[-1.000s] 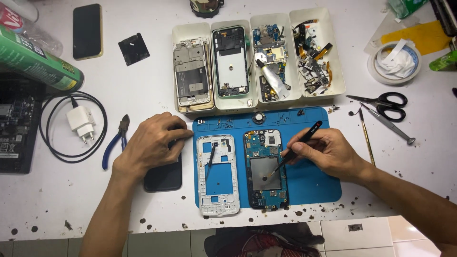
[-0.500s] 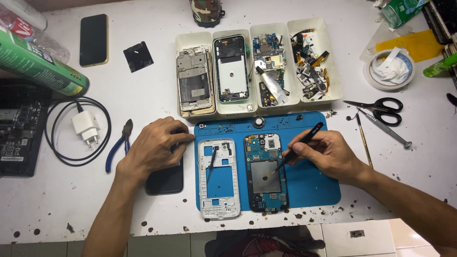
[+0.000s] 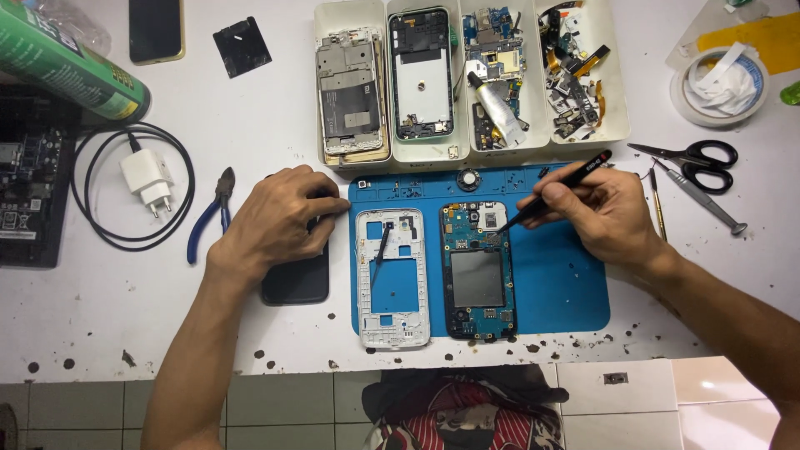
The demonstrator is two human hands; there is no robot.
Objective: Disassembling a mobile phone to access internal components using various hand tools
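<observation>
An opened phone (image 3: 477,271) with its circuit board showing lies on the blue mat (image 3: 558,279). Beside it on the left lies a white phone frame (image 3: 392,279). My right hand (image 3: 604,212) grips a black tool (image 3: 554,190) like a pen, its tip touching the upper right part of the board. My left hand (image 3: 275,221) rests with fingers curled on a black phone (image 3: 297,279) lying on the white table just left of the mat.
A white divided tray (image 3: 467,75) of phone parts stands behind the mat. Blue-handled pliers (image 3: 210,212), a white charger with black cable (image 3: 146,179) and a green can (image 3: 67,62) lie left. Scissors (image 3: 692,158), a screwdriver (image 3: 704,200) and a tape roll (image 3: 721,83) lie right.
The view has shifted slightly. My right hand has kept the tool tip on the board, with only small movement. My left hand stays on the black phone.
</observation>
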